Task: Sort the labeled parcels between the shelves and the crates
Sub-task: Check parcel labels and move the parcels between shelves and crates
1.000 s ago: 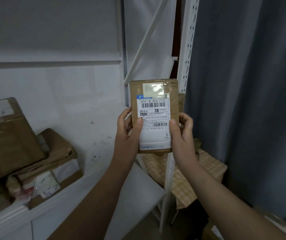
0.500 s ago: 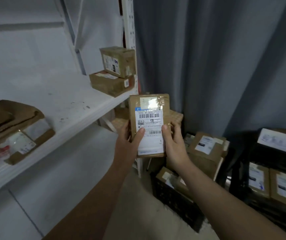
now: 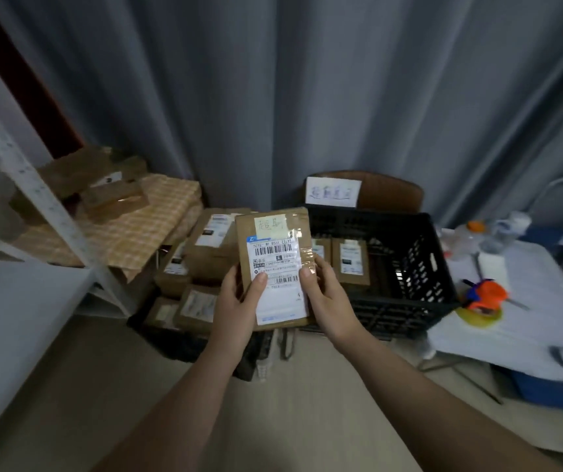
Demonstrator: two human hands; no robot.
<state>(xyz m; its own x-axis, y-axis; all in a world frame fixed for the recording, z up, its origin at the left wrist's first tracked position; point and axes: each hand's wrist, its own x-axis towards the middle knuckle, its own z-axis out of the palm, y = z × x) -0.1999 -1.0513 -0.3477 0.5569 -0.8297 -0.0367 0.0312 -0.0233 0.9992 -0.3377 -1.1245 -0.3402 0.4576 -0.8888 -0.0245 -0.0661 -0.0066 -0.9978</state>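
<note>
Two grips, left grip (image 3: 237, 303) and right grip (image 3: 326, 296), curl round the lower side edges of the upright labeled parcel (image 3: 273, 264), held in front of the black crate (image 3: 412, 267) at two o'clock; match its handwritten tag (image 3: 269, 224) to the crate's sign (image 3: 332, 192), then lower it flat.

The parcel (image 3: 275, 269) carries a shipping label (image 3: 277, 281) reading "501E- M1 B531"; its yellow slip (image 3: 270, 225) and the white sign (image 3: 332, 192) are handwritten and illegible.

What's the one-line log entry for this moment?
stage: labeled parcel held, not placed | left hand: grips parcel | right hand: grips parcel | ahead: black crate, parcels inside
</note>
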